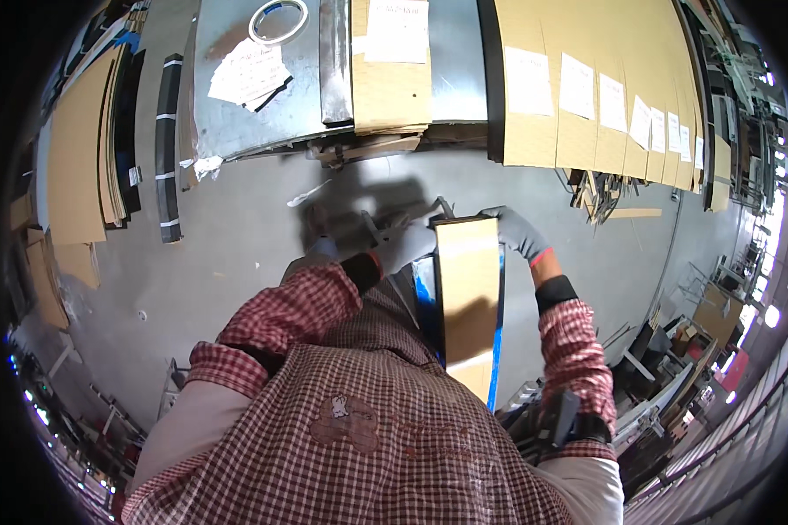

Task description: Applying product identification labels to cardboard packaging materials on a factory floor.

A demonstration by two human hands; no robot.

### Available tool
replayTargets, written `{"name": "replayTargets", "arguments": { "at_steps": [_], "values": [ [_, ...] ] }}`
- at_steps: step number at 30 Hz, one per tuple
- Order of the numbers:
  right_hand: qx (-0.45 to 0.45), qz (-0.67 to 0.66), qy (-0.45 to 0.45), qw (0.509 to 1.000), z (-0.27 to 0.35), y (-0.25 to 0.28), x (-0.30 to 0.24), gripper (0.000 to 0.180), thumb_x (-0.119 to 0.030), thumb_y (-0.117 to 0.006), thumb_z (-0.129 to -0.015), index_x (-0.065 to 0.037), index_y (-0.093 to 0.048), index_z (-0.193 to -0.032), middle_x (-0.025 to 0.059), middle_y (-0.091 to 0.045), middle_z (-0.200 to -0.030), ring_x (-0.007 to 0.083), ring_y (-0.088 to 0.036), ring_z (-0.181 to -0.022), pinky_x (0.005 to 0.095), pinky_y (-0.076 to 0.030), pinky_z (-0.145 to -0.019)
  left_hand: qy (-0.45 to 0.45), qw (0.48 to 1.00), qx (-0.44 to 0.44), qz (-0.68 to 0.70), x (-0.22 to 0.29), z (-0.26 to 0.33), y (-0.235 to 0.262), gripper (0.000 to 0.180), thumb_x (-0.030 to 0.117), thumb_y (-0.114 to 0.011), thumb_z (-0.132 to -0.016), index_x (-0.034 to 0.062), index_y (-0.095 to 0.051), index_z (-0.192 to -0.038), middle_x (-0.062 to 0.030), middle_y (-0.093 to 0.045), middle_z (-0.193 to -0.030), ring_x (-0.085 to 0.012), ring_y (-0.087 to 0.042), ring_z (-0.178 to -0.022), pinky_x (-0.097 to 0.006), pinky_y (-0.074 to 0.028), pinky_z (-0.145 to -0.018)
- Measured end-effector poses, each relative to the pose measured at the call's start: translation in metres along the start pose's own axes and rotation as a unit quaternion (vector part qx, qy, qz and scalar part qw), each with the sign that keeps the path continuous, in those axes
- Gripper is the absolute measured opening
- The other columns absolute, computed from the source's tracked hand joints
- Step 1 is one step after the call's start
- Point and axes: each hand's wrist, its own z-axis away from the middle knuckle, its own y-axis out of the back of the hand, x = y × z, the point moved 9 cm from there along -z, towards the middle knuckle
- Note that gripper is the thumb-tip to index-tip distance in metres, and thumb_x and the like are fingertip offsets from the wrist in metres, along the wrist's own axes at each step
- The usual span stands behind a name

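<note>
A long, narrow tan cardboard-topped bundle [469, 280] with dark edges stretches away from my body. It lies over a narrow blue-edged support [496, 376]. My left hand [406, 248], in a grey glove, is closed at the bundle's far left corner, with the fingertips partly hidden. At the far right corner my right hand [518, 234], also gloved in grey, bends its fingers over the end edge. The undersides of both grips are hidden.
Ahead stands a metal table [302, 105] with a tape roll [278, 21], paper labels [250, 72] and a cardboard-topped stack [392, 92]. Right of it is a row of labelled cardboard packs [578, 131]. Cardboard sheets [80, 157] and a dark strapped bundle [167, 149] stand left. Scraps [597, 194] lie below the packs.
</note>
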Motion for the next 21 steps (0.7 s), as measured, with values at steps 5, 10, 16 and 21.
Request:
{"name": "replayTargets", "arguments": {
  "at_steps": [5,10,16,21],
  "values": [
    [0.134,-0.157,-0.012,0.978,0.009,0.008,0.002,0.027,-0.017,-0.069,-0.081,0.003,-0.065,-0.098,0.0076,-0.066,-0.085,0.0141,-0.060,-0.073,0.0312,-0.051,-0.069,-0.050,0.956,-0.267,0.110,-0.011,-0.023,-0.033,0.020,0.012,-0.053,-0.091,-0.0017,-0.067,-0.094,-0.0097,-0.067,-0.081,-0.0168,-0.055,-0.065,-0.034,-0.043,-0.061],
    [0.423,0.014,-0.012,0.906,0.114,0.013,-0.133,0.076,-0.028,-0.076,-0.072,-0.005,-0.042,-0.136,0.0285,-0.047,-0.131,0.0365,-0.056,-0.109,0.0418,-0.047,-0.087,0.054,0.867,-0.159,0.470,-0.044,-0.028,-0.046,0.031,0.020,-0.056,-0.092,-0.0013,-0.059,-0.115,-0.0131,-0.067,-0.101,-0.0211,-0.061,-0.092,-0.036,-0.048,-0.084],
    [0.431,0.272,-0.142,0.849,0.111,-0.047,-0.130,0.103,-0.047,-0.078,-0.060,-0.009,-0.035,-0.145,0.0305,-0.034,-0.143,0.0476,-0.042,-0.123,0.0572,-0.036,-0.096,-0.161,0.922,-0.125,0.329,0.030,0.031,0.081,0.030,0.009,-0.052,-0.092,0.0068,-0.060,-0.121,-0.0120,-0.064,-0.111,-0.0273,-0.062,-0.102,-0.034,-0.049,-0.096],
    [0.490,0.299,0.017,0.819,0.120,-0.050,-0.143,0.088,-0.046,-0.073,-0.073,0.000,-0.038,-0.140,0.0274,-0.044,-0.136,0.0410,-0.046,-0.119,0.0482,-0.039,-0.098,-0.111,0.952,-0.127,0.255,0.140,-0.026,0.055,0.036,0.032,-0.064,-0.088,0.0075,-0.062,-0.115,-0.0050,-0.070,-0.096,-0.0183,-0.067,-0.082,-0.032,-0.051,-0.072]
  ]
}}
